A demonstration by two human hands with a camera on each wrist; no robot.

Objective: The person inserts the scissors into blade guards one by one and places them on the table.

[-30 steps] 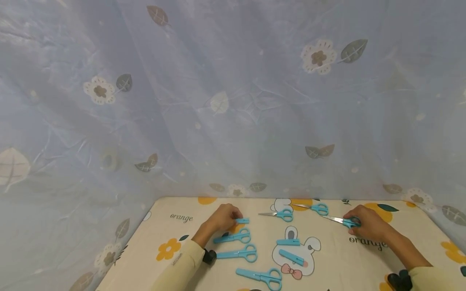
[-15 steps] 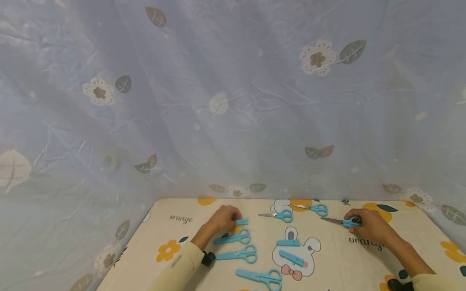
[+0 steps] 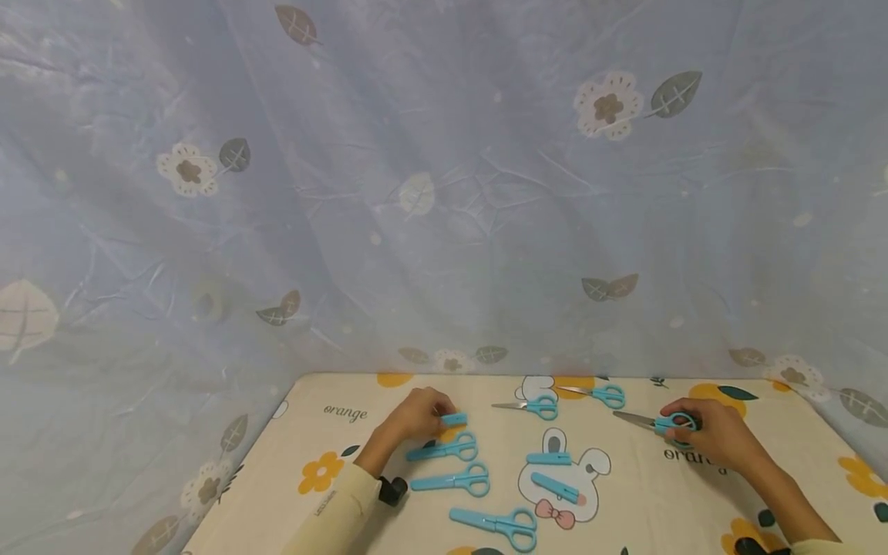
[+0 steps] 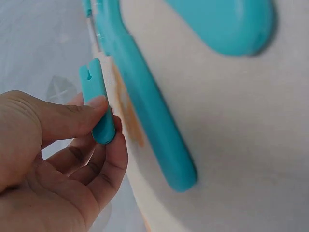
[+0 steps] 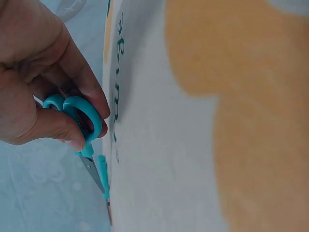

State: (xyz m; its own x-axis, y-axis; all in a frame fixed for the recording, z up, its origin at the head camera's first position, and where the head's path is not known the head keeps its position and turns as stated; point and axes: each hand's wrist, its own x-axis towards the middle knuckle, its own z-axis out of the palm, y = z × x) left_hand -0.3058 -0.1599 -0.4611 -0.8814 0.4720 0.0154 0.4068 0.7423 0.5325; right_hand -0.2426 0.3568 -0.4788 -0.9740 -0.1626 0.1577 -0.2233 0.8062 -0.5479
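Between thumb and fingers, my left hand (image 3: 419, 412) pinches a small turquoise scissor sheath (image 4: 99, 104), its slotted end pointing away from the palm. My right hand (image 3: 718, 432) grips turquoise-handled scissors (image 3: 673, 424) by the finger loops; their bare metal blades point left, toward the middle of the table. In the right wrist view, the thumb presses on the handle (image 5: 82, 118). Just below my left hand lies a sheathed pair of scissors (image 3: 444, 447). Two bare-bladed pairs lie between the hands: one nearer scissors (image 3: 541, 407) and one farther scissors (image 3: 609, 395).
Two loose sheaths, an upper sheath (image 3: 549, 459) and a slanted sheath (image 3: 555, 488), lie mid-table. Two more sheathed scissors, the middle pair (image 3: 451, 482) and the front pair (image 3: 496, 524), lie front left. A patterned curtain (image 3: 444, 231) hangs behind the printed tablecloth (image 3: 624, 509).
My left hand has shifted slightly left and the sheath in it now tilts. The right hand has turned the scissors a little, so their loops show more openly.
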